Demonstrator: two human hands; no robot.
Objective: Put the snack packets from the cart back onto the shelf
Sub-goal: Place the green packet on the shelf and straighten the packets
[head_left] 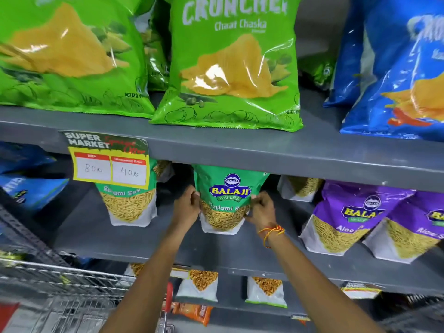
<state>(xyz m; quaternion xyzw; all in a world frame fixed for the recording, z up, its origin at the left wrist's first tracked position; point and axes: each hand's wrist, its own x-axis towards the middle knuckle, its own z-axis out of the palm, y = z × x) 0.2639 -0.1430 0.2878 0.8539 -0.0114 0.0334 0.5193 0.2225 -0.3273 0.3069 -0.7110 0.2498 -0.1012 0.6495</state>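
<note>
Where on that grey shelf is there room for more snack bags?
Bare grey middle shelf shows between the held green Ratlami Sev packet and the purple Aloo Sev packets, and left of the other green packet. The right end is crowded.

Between the left hand (188,203) and right hand (260,207), the green packet (228,195) reads "BALAJI WAFERS". Up-left, a price tag (108,159) says "SUPER MARKET", "80", "40". Above, a green bag (230,63) reads "Chaat Chaska".

Held packet (225,200): green top, white base
Shelf (264,150): grey
Packets right of held one (348,219): purple, white
Wrist thread (271,233): orange-yellow
</note>
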